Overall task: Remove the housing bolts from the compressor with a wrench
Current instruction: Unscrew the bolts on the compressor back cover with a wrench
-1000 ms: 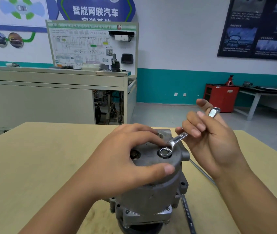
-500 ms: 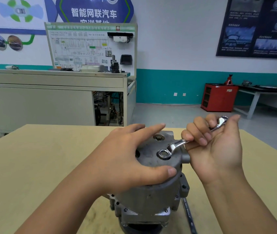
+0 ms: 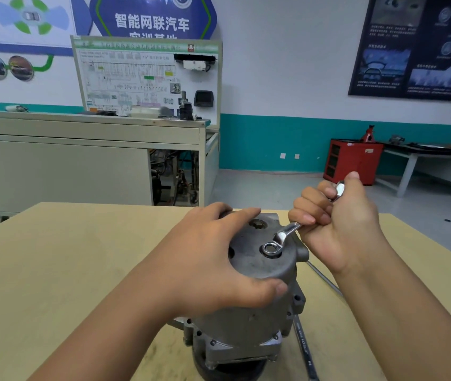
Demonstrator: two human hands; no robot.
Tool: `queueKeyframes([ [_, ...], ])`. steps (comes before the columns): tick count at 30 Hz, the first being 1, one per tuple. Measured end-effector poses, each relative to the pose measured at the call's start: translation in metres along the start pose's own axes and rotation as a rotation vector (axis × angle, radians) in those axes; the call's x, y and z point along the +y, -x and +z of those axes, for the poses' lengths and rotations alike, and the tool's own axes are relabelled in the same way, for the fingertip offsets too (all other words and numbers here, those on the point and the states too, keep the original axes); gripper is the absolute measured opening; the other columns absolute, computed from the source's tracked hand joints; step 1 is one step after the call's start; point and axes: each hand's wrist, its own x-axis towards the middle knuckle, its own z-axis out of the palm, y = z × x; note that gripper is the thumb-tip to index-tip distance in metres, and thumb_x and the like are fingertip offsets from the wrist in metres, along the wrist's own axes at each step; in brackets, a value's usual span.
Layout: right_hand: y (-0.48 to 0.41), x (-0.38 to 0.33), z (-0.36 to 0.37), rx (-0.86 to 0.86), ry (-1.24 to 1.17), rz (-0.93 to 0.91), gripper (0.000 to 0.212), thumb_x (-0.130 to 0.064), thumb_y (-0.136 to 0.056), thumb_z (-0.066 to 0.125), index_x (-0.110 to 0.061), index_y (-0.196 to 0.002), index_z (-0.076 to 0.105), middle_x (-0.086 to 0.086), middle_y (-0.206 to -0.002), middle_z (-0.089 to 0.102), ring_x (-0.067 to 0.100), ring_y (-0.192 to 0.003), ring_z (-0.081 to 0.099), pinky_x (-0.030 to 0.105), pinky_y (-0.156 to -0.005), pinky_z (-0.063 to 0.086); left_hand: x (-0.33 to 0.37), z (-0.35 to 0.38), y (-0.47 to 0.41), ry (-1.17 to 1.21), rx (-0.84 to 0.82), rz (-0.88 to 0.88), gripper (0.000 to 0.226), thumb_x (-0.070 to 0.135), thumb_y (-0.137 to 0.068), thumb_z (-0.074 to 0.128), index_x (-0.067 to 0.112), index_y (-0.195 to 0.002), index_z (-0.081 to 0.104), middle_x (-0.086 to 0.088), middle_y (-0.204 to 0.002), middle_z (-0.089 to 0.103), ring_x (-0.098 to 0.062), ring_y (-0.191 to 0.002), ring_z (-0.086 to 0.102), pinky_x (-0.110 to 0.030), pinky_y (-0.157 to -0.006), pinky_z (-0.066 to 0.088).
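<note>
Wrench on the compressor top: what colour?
The wrench is shiny chrome silver, seen best in the head view.

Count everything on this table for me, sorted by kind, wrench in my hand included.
Compressor: 1
Wrench, in the right hand: 1
Dark printed tool bar lying on the table: 1
Thin metal rod: 1
Exposed bolt head on the compressor top: 1
Total: 5

Bright, even indoor light with soft, faint shadows. The wrench [image 3: 283, 237] shows glare. Far posters are slightly blurred, and straight lines bend near the edges.
</note>
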Motion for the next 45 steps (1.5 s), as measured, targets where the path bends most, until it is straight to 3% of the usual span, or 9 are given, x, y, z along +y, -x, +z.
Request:
queueKeyframes([
  [4, -0.005, -0.001, 0.003, 0.019, 0.035, 0.034, 0.058, -0.055, -0.099, 0.018, -0.016, -0.057, 0.028, -0.004, -0.04, 0.017, 0.011, -0.028, 0.017, 0.012, -0.032, 0.021, 0.001, 0.001, -0.001, -0.064, -0.003, 0.014, 0.107, 0.087, -0.043, 0.036, 0.049, -0.142, 0.025, 0.021, -0.117, 0.041, -0.003, -0.113, 0.037, -0.024, -0.096, 0.037],
  [12, -0.009, 0.0, 0.011, 0.041, 0.106, 0.074, 0.058, -0.055, -0.099, 0.019, -0.017, -0.056, 0.028, -0.004, -0.04, 0.015, 0.01, -0.028, 0.015, 0.013, -0.03, 0.019, -0.001, 0.005, 0.002, -0.066, 0.03, -0.009, 0.102, 0.086, -0.043, 0.033, 0.054, -0.139, 0.027, 0.014, -0.102, 0.043, -0.006, -0.105, 0.039, -0.023, -0.09, 0.038],
  [22, -0.014, 0.005, 0.022, 0.046, 0.12, 0.108, 0.058, -0.056, -0.098, 0.018, -0.017, -0.055, 0.026, -0.004, -0.04, 0.015, 0.01, -0.027, 0.014, 0.012, -0.031, 0.017, -0.007, 0.004, 0.003, 0.016, 0.055, -0.038, 0.095, 0.084, -0.044, 0.038, 0.059, -0.136, 0.028, 0.013, -0.099, 0.044, -0.008, -0.103, 0.043, -0.027, -0.088, 0.043],
  [27, -0.009, 0.004, 0.022, 0.028, 0.099, 0.123, 0.06, -0.056, -0.098, 0.02, -0.016, -0.054, 0.029, -0.003, -0.04, 0.017, 0.011, -0.027, 0.016, 0.013, -0.032, 0.022, -0.014, 0.002, 0.002, 0.07, 0.03, -0.036, 0.103, 0.083, -0.045, 0.041, 0.05, -0.141, 0.027, 0.016, -0.116, 0.043, -0.006, -0.115, 0.039, -0.028, -0.098, 0.04],
  [32, 0.002, 0.0, 0.016, 0.084, -0.099, -0.006, 0.053, -0.047, -0.098, 0.028, -0.016, -0.055, 0.03, -0.004, -0.039, 0.02, 0.01, -0.028, 0.016, 0.011, -0.032, 0.017, -0.01, 0.003, 0.002, 0.048, 0.009, -0.023, 0.111, 0.085, -0.045, 0.04, 0.043, -0.145, 0.022, 0.023, -0.133, 0.033, -0.002, -0.123, 0.029, -0.022, -0.102, 0.031],
  [35, 0.004, -0.001, 0.008, 0.098, -0.212, -0.036, 0.051, -0.043, -0.098, 0.028, -0.017, -0.054, 0.03, -0.005, -0.039, 0.02, 0.009, -0.028, 0.016, 0.012, -0.032, 0.013, -0.001, 0.008, 0.001, 0.023, 0.035, -0.031, 0.107, 0.086, -0.046, 0.039, 0.047, -0.143, 0.019, 0.022, -0.129, 0.034, -0.004, -0.119, 0.029, -0.021, -0.097, 0.032],
  [39, -0.008, -0.028, 0.008, 0.088, -0.365, -0.026, 0.064, -0.044, -0.1, 0.027, -0.014, -0.044, 0.031, -0.005, -0.036, 0.019, 0.009, -0.025, 0.016, 0.017, -0.03, 0.011, -0.004, 0.007, 0.002, 0.022, 0.032, -0.024, 0.099, 0.085, -0.048, 0.04, 0.05, -0.139, 0.022, 0.024, -0.118, 0.035, -0.003, -0.111, 0.031, -0.021, -0.093, 0.034],
  [42, -0.012, -0.061, 0.018, 0.105, -0.194, -0.143, 0.062, -0.054, -0.099, 0.022, -0.015, -0.052, 0.035, -0.005, -0.037, 0.022, 0.008, -0.029, 0.018, 0.016, -0.032, 0.015, -0.009, 0.002, 0.006, 0.061, 0.033, -0.059, 0.098, 0.084, -0.047, 0.041, 0.051, -0.137, 0.023, 0.028, -0.119, 0.033, 0.0, -0.112, 0.03, -0.019, -0.091, 0.032],
  [45, 0.002, -0.059, 0.033, -0.001, -0.057, -0.289, 0.058, -0.053, -0.099, 0.022, -0.016, -0.059, 0.041, -0.005, -0.044, 0.028, 0.008, -0.037, 0.024, 0.018, -0.04, 0.026, 0.004, 0.008, 0.008, 0.018, 0.116, -0.174, 0.094, 0.088, -0.045, 0.035, 0.053, -0.131, 0.025, 0.021, -0.119, 0.033, -0.007, -0.112, 0.029, -0.021, -0.087, 0.032],
])
